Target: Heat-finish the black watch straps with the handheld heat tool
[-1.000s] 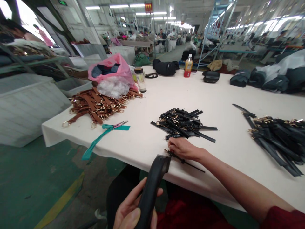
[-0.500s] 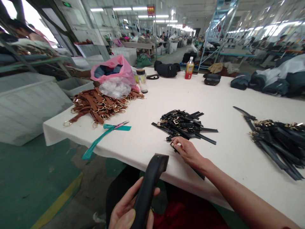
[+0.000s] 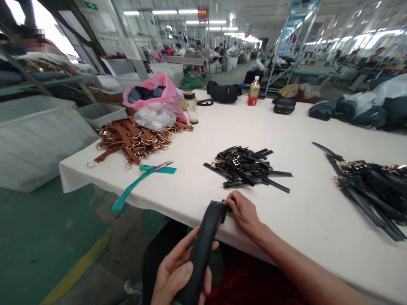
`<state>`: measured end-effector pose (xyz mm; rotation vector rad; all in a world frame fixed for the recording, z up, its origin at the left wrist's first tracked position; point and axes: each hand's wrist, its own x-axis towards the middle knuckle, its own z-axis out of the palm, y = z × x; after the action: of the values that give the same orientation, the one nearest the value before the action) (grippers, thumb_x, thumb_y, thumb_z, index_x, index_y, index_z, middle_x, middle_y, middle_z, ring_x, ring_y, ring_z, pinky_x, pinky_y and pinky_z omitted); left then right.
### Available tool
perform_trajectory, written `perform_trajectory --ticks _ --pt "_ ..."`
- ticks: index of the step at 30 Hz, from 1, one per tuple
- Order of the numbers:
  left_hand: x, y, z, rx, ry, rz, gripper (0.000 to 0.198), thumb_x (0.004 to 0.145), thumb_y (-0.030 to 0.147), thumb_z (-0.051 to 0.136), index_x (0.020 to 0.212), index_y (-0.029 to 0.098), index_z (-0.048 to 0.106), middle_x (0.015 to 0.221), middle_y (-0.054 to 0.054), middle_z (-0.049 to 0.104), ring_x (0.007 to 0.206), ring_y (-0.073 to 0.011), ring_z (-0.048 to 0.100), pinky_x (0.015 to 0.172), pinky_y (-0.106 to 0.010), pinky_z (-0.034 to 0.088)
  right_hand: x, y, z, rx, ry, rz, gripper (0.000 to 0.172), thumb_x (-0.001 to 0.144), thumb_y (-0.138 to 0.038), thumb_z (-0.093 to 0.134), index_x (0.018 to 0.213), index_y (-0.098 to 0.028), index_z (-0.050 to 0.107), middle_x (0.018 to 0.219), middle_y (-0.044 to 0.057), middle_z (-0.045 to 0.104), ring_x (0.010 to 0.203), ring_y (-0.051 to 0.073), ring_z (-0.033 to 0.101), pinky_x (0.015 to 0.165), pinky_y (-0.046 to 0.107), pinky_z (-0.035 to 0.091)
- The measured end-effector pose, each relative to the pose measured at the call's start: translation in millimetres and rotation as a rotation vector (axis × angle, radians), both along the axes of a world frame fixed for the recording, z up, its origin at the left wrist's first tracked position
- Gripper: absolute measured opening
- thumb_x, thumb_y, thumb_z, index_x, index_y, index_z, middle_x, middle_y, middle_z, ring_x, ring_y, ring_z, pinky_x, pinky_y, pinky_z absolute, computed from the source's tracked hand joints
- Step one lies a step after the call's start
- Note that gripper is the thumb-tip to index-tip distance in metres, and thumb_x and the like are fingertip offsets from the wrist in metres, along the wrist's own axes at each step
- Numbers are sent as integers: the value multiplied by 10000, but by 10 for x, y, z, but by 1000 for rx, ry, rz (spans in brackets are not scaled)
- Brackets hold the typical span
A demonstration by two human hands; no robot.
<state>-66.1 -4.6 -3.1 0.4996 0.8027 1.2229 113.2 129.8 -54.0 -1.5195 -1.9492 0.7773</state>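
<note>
"What is in hand?"
"A black handheld tool [image 3: 203, 250] is gripped firmly by the left hand [image 3: 168, 275], its top end touched by the right hand [image 3: 243, 214]."
"Is anything pinched there?"
"That cannot be told; the view is blocked."
"And nearby?"
"Black buckled straps [image 3: 244, 167] are piled on the white table [image 3: 302, 220] just beyond."

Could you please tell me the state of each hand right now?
Left hand: closed, holding a black strap.
Right hand: fingers pinched at that strap's top end.
</note>
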Motion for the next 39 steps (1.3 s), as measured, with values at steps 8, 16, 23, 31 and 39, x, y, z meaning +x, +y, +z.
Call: perform_trajectory --ticks 8,16,23,31,39 --pt "30 91 41 -64 64 14 460 758 301 662 1210 255 589 957 -177 730 392 -166 603 316 -204 434 -1 -43 -98 26 34 -35 149 887 -258 375 810 -207 491 764 -5 565 698 141 507 666 243 347" --pt "15 203 34 -46 82 39 486 766 290 637 1232 183 556 976 -189 724 411 -155 587 326 -212 434 -16 -50 -101 54 48 -46 140 884 -255 369 806 -207 474 767 -4 557 688 138 499 660 250 347" --pt "13 337 125 -26 113 15 522 796 241 571 1286 92 470 968 -219 713 442 -156 581 323 -198 404 44 -86 -84 55 144 -46 143 845 -217 414 948 -196 511 838 19 570 738 147 520 702 259 403" --pt "14 425 140 -10 100 8 609 814 237 543 1369 71 356 1011 -231 696 481 -138 556 347 -193 395 308 -292 71 82 -225 40 166 782 -264 570 937 -216 606 838 28 596 841 195 508 752 300 364" --pt "-126 264 73 2 105 38 523 837 272 528 1332 134 432 1016 -217 704 450 -127 552 330 -179 416 290 -289 21 43 -228 3 164 760 -232 595 922 -228 619 853 14 610 853 181 518 755 279 352"
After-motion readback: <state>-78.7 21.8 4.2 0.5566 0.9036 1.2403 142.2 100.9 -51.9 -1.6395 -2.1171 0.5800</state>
